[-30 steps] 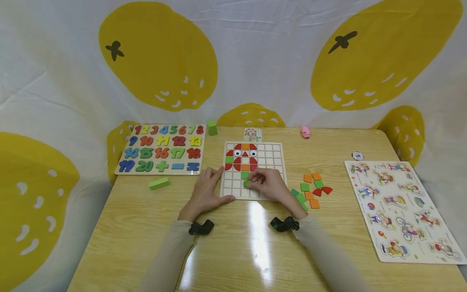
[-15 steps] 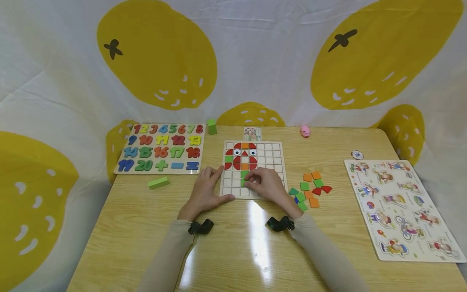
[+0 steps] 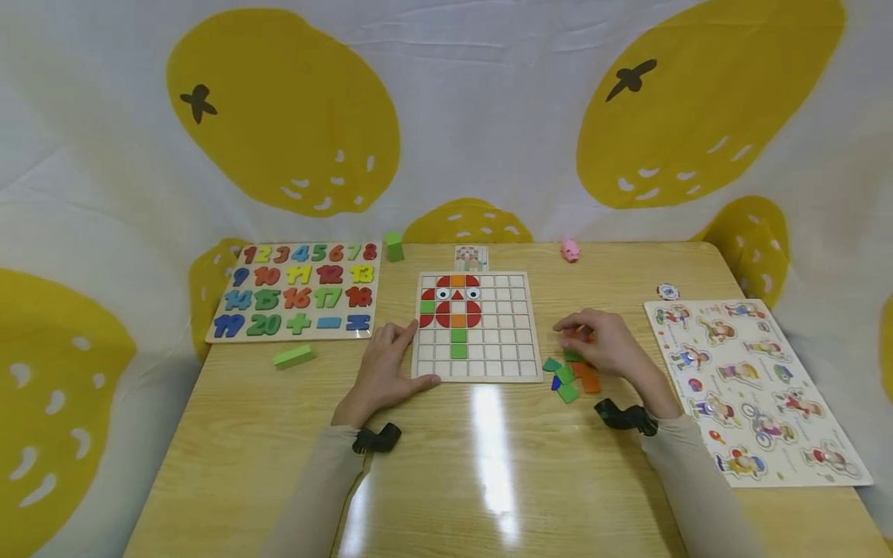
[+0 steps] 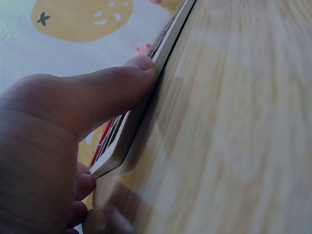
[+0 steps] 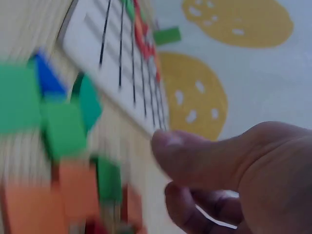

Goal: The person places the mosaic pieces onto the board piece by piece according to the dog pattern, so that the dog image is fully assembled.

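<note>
A white grid board (image 3: pixel 505 341) lies mid-table, bearing red, orange and green pieces and two eye tiles. Two green tiles (image 3: pixel 458 343) stand in a column below the red shapes. My left hand (image 3: pixel 384 372) rests at the board's near left corner, thumb along the front edge, fingers by the left side. In the left wrist view, the thumb (image 4: pixel 117 87) touches that edge. My right hand (image 3: pixel 607 345) hovers over loose tiles, fingers bent, partly covering them. The right wrist view shows thumb and fingers apart, holding nothing, beside green tiles (image 5: pixel 66 129) and orange tiles (image 5: pixel 78 190).
A number puzzle (image 3: pixel 296 294) lies at left, with a green block (image 3: pixel 294 356) before it and another green block (image 3: pixel 394 247) behind. A small picture card (image 3: pixel 471 258) sits beyond the board. At right are a pink pig (image 3: pixel 570 250), a round chip (image 3: pixel 667 291) and a figure puzzle (image 3: pixel 749 387).
My right hand has left the lower green tile on the board and moved right to the loose tiles. The left hand stays at the board's corner. The head view has shifted slightly.
</note>
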Demonstrator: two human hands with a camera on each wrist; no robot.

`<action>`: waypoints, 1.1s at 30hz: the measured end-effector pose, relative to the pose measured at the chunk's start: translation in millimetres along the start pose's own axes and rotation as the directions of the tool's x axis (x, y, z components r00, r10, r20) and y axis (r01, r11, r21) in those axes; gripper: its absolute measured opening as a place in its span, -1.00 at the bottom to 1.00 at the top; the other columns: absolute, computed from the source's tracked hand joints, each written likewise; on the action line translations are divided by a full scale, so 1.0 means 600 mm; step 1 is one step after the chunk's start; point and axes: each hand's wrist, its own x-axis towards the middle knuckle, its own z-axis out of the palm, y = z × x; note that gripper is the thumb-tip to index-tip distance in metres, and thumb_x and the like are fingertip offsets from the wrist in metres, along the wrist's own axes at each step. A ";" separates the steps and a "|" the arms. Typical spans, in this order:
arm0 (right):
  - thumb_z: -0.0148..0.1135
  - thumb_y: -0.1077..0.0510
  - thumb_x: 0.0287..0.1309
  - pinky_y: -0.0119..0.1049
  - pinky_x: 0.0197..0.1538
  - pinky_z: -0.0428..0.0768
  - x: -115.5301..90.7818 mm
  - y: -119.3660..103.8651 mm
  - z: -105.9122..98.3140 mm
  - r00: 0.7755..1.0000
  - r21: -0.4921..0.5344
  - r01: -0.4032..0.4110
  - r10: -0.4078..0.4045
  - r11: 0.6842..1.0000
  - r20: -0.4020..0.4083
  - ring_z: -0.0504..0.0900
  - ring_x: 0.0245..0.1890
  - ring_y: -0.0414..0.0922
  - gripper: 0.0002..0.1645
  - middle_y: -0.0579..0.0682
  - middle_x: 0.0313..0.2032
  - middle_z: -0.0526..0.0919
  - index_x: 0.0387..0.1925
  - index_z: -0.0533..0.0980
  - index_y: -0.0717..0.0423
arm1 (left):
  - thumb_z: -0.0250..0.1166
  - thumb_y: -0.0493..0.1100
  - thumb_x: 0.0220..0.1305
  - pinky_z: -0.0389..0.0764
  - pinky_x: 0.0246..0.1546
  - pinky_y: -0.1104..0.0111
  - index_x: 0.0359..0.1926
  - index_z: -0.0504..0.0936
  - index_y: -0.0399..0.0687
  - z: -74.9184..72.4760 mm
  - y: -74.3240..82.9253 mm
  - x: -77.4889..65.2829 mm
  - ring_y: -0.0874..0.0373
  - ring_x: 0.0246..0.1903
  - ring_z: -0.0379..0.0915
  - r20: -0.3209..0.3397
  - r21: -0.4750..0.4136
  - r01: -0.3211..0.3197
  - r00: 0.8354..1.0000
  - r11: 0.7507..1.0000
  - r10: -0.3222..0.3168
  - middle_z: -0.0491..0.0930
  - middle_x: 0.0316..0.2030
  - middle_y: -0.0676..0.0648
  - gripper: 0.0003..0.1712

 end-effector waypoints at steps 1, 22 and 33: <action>0.41 0.23 0.13 -0.26 -0.30 0.52 -0.007 0.011 -0.007 1.000 -0.024 -0.010 0.011 1.000 0.022 0.57 -0.40 -0.17 -0.77 -0.04 -0.32 0.68 -0.13 0.71 0.09 | 0.41 0.53 -0.16 0.19 -0.13 0.26 0.53 0.16 0.06 0.000 0.000 0.000 0.12 -0.12 0.11 -0.001 0.003 -0.002 1.000 1.000 0.002 0.24 -0.12 0.01 0.30; 0.45 0.14 0.11 -0.33 -0.42 0.53 0.019 -0.054 0.094 1.000 0.382 -0.016 0.014 0.924 0.009 0.61 -0.48 -0.10 -0.69 -0.06 -0.43 0.65 -0.12 0.54 0.02 | 0.37 0.57 -0.15 0.17 -0.14 0.27 0.53 0.13 0.08 0.001 -0.002 -0.001 0.13 -0.13 0.11 0.013 -0.003 -0.004 1.000 1.000 0.004 0.26 -0.10 0.01 0.31; 0.60 0.04 -0.11 -0.41 -0.46 0.52 0.043 -0.140 0.189 0.995 0.267 0.104 -0.103 0.958 -0.018 0.54 -0.57 -0.31 -0.61 -0.22 -0.52 0.62 -0.28 0.61 0.07 | 0.37 0.56 -0.14 0.23 -0.10 0.26 0.51 0.18 -0.03 -0.001 -0.004 -0.001 0.11 -0.11 0.14 -0.026 0.019 -0.052 0.998 0.998 0.053 0.31 -0.04 -0.03 0.31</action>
